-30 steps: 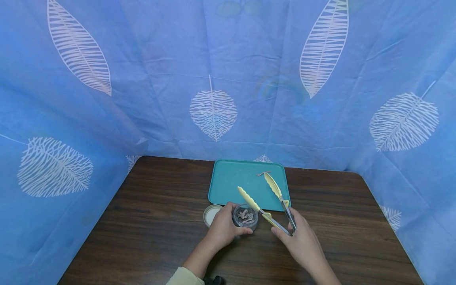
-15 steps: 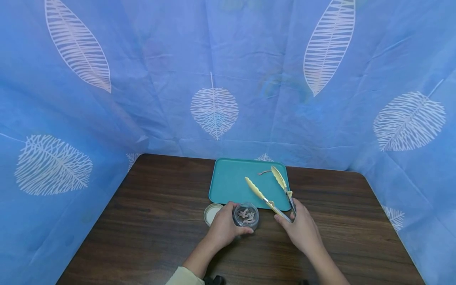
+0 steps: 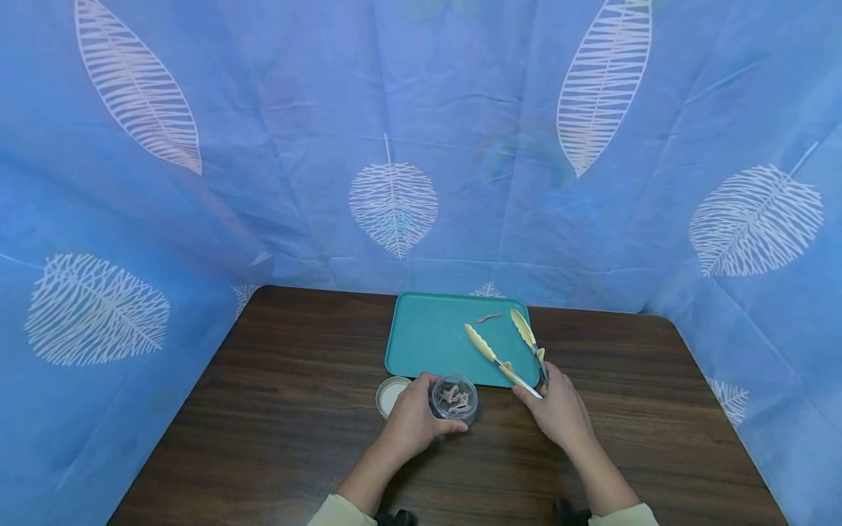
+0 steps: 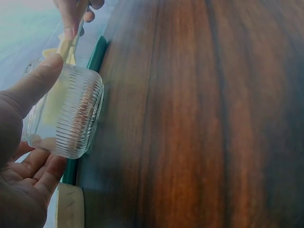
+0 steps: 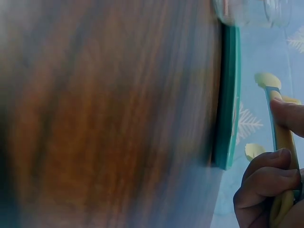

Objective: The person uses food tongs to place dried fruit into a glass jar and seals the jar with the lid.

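Note:
My left hand (image 3: pixel 413 421) grips a clear ribbed jar (image 4: pixel 78 111) round its side, thumb and fingers on opposite sides. Several pinkish-brown strips (image 3: pixel 455 399) lie inside it. In my right hand (image 3: pixel 559 409) is a pair of tongs (image 3: pixel 488 352) with pale yellow scalloped heads and metal arms. The arms stand spread apart over the right part of a teal tray (image 3: pixel 421 336), nothing between the heads. One thin pinkish strip (image 3: pixel 489 318) lies on the tray near its far right, close to the tong heads.
A round lid (image 3: pixel 389 397), white inside, lies on the dark wooden table (image 3: pixel 289 409) beside my left hand, just in front of the tray. A blue cloth (image 3: pixel 296 183) with white leaf prints hangs behind and at both sides of the table.
My right hand has moved forward and to the right with the tongs. Their heads have gone from around the jar and strip to the strip's right and near side. My left hand and jar stay put.

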Motion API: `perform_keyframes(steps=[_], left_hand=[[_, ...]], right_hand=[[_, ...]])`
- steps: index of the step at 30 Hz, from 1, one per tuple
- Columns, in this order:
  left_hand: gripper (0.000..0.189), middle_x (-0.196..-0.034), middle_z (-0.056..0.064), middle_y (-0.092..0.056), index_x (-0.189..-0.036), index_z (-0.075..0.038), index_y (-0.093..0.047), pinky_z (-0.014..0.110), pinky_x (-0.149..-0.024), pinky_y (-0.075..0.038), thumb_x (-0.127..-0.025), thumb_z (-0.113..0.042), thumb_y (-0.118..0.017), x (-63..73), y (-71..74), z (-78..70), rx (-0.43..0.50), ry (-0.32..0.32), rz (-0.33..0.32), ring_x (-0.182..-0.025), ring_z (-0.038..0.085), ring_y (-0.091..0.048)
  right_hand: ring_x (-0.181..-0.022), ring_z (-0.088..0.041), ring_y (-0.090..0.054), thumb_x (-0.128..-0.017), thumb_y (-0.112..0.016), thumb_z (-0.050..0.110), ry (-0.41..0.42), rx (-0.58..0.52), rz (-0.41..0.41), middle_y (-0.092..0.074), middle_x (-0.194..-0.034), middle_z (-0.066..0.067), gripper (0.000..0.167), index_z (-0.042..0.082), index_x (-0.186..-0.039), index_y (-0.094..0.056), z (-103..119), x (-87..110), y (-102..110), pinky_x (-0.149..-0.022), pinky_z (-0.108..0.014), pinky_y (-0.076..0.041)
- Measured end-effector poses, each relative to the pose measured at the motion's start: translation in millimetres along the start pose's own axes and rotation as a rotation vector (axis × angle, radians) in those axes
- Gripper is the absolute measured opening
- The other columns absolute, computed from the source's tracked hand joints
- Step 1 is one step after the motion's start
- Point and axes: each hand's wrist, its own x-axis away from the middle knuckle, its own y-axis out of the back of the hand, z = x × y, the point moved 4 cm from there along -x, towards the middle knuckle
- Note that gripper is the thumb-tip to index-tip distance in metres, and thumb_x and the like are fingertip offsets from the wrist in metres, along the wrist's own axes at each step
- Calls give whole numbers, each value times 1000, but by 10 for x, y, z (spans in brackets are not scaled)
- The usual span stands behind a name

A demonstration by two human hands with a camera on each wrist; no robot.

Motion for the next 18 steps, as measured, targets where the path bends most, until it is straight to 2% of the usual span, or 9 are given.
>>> perform_keyframes(steps=[9,15,18], left_hand=[[86,-130,8,-73,-139,-8,-59,47,-101,-59,-73,-44,-102,2,-5,8,-7,4,10,-122,28,-70],[85,-129,8,-73,-139,-7,-59,47,-101,-59,-74,-44,-102,-6,3,12,-10,2,8,-122,28,-70],[85,-130,8,-73,-139,-8,-59,48,-102,-59,-75,-44,-101,-9,-3,18,-7,6,13,-122,28,-70]], right_hand=[[-121,-51,-63,-106,-70,42,4,64,24,-63,-128,-36,87,-15,-160,-33,-53,-195,-14,-95,-64,-55],[-134,-58,-56,-107,-68,44,0,106,56,-51,-148,-45,91,-17,-162,-28,23,-301,-30,-105,-68,-52],[-137,-59,-54,-108,-66,44,-19,114,69,-47,-152,-45,91,-16,-163,-27,52,-343,-37,-108,-69,-51]])
